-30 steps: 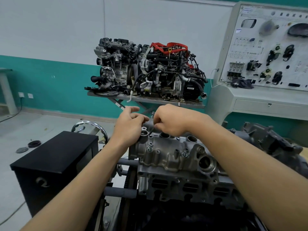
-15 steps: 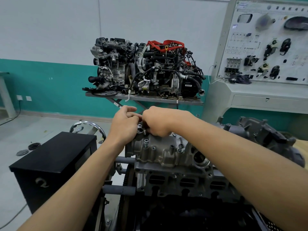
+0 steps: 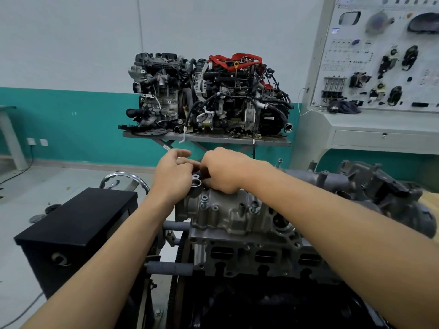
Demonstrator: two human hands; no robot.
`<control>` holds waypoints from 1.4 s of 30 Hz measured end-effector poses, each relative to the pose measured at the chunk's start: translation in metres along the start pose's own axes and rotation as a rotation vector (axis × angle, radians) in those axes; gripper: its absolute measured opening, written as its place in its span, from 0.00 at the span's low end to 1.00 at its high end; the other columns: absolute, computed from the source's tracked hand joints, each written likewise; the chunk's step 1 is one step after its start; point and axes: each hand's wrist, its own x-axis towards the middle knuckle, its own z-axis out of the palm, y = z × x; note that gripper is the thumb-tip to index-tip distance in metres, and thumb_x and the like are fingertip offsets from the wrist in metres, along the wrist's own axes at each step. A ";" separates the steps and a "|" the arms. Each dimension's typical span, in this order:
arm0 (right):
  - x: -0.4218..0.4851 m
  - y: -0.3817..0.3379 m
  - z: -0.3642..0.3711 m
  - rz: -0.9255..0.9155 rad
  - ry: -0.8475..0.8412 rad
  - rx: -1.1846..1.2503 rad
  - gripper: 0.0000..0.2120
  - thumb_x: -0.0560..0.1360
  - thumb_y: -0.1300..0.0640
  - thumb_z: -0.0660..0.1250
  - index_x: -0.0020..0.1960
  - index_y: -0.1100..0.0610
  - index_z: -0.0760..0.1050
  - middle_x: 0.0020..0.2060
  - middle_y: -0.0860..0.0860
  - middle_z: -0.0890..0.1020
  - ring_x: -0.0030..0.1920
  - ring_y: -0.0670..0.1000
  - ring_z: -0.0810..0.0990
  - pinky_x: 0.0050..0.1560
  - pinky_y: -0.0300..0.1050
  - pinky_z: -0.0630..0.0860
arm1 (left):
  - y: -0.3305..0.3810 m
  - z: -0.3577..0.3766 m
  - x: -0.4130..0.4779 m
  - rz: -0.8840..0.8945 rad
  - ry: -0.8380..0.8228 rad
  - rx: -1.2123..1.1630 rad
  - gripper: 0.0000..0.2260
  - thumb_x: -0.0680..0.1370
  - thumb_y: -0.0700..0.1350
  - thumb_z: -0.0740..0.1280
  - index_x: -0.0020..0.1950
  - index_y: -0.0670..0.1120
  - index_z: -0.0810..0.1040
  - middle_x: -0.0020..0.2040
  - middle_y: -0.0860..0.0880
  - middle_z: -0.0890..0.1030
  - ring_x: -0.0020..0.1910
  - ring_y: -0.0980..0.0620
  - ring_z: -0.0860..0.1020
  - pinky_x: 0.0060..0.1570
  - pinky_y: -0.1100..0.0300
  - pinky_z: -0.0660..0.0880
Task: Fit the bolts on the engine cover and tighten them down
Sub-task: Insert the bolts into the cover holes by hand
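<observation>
I have the right hand (image 3: pixel 223 173) knuckles-up on the far left end of the engine cover (image 3: pixel 228 217). Its fingers curl down and under, so I cannot tell from here whether they pinch anything. The left hand (image 3: pixel 174 178) sits just beside it, fingertips close to or touching the right hand's. Its thumb and forefinger reach across and the other fingers are curled. Whatever may lie between them is hidden, so I cannot call that grip either. Just below where the two hands meet, I see a round open port (image 3: pixel 196 182) at the cover's end.

The cover is the silver casting on top of the cylinder head, running from under the hands off to the right beneath the right forearm. Along its near side I see the left bolt (image 3: pixel 204 200) standing upright in its boss just beside the left wrist. The right bolt (image 3: pixel 253 207) stands upright further along, below the right wrist. Both heads stand proud of the casting.

To the left is a black box (image 3: pixel 78 219), with a chrome handwheel (image 3: pixel 123 176) behind it. To the right, beyond the right forearm, lies a dark grey casting (image 3: pixel 380 186). Against the far wall, a complete engine (image 3: pixel 209 96) rests on a grey stand. A white training panel (image 3: pixel 380 55) hung with parts rises to its right.
</observation>
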 end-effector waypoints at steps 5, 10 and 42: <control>0.004 0.000 0.004 0.087 -0.031 -0.038 0.14 0.81 0.47 0.62 0.42 0.53 0.65 0.34 0.48 0.66 0.32 0.47 0.66 0.30 0.44 0.60 | 0.000 0.000 0.001 0.006 -0.007 0.012 0.14 0.79 0.33 0.57 0.62 0.44 0.74 0.41 0.53 0.86 0.45 0.56 0.83 0.40 0.62 0.79; 0.004 0.003 0.007 0.083 0.024 -0.018 0.14 0.78 0.40 0.64 0.45 0.50 0.69 0.35 0.47 0.68 0.33 0.47 0.67 0.35 0.46 0.64 | 0.001 0.000 -0.001 -0.009 -0.014 -0.010 0.14 0.79 0.33 0.57 0.63 0.42 0.73 0.42 0.50 0.87 0.46 0.52 0.85 0.44 0.56 0.81; -0.028 0.026 -0.011 0.069 0.103 0.080 0.19 0.77 0.39 0.62 0.38 0.52 0.77 0.35 0.48 0.80 0.35 0.50 0.79 0.34 0.46 0.76 | -0.003 -0.002 -0.015 -0.008 0.035 -0.186 0.14 0.80 0.58 0.64 0.52 0.48 0.79 0.39 0.52 0.86 0.39 0.52 0.84 0.39 0.53 0.81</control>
